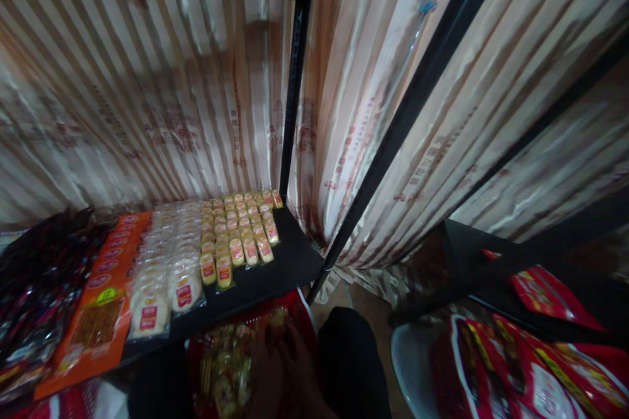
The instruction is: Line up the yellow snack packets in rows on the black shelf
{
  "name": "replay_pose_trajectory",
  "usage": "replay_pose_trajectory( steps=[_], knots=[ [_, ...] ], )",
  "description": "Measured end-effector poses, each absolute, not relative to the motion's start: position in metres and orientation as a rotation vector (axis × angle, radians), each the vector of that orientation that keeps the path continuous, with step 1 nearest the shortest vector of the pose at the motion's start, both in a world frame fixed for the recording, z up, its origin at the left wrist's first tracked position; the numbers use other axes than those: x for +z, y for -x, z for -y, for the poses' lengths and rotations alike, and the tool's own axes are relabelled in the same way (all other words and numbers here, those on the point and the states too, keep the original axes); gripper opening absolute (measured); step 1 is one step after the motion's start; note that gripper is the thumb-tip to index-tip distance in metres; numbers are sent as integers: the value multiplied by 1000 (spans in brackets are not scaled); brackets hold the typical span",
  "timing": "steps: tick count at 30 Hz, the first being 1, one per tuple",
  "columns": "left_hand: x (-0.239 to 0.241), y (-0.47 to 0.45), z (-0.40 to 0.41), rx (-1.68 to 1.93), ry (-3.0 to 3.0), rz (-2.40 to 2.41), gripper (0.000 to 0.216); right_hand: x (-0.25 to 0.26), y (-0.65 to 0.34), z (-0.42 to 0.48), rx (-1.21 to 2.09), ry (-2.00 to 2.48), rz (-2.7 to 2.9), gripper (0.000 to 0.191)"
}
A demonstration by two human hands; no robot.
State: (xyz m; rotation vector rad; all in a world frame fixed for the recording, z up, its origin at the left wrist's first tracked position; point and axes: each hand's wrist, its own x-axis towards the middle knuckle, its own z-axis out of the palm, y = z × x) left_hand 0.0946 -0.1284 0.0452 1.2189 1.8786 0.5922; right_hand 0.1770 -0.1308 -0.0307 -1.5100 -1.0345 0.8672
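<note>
Yellow snack packs (228, 363) lie in a heap in a red basket (303, 309), which is low down by the front edge of a black shelf (297, 239). The left hand (265, 360) and the right hand (298, 357) both reach into the basket, side by side, near its far right corner. It is dark and blurry there, so I cannot tell if the fingers are spread, pressed together or pinching a pack. A dark knee (351, 353) is just right of the basket.

Up on the shelf, small yellow packs (236, 250) lie in rows near the far right corner. Left of them are white round crackers (162, 281) in clear wrap, then a long orange bag (105, 294) that reaches the front edge. Dark shiny packs (49, 275) fill the left side. Behind the shelf's back edge hangs a stripy curtain (196, 78).
</note>
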Motion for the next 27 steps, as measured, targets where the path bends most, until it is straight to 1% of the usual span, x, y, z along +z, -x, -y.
replay_pose_trajectory(
  steps=[3, 6, 9, 17, 21, 27],
  knots=[
    [47, -104, 117, 728, -1212, -1802, 38, -16, -187, 127, 939, 1466, 1034, 41],
    [53, -112, 106, 847, -1160, -1742, 44, -4, -198, 117, 838, 1431, 1118, 37],
    [62, -120, 92, 891, -1124, -1709, 47, 5, -208, 100, 736, 1409, 1186, 37],
    [96, -147, 31, 859, -1299, -1643, 49, 29, -223, 34, 679, 1424, 1146, 40],
    [110, -159, -7, 738, -1385, -1746, 47, 25, -228, -4, 648, 1471, 1123, 47],
    [113, -182, -45, 623, -1622, -1788, 44, 15, -230, -51, 447, 1614, 1177, 45]
  ],
)
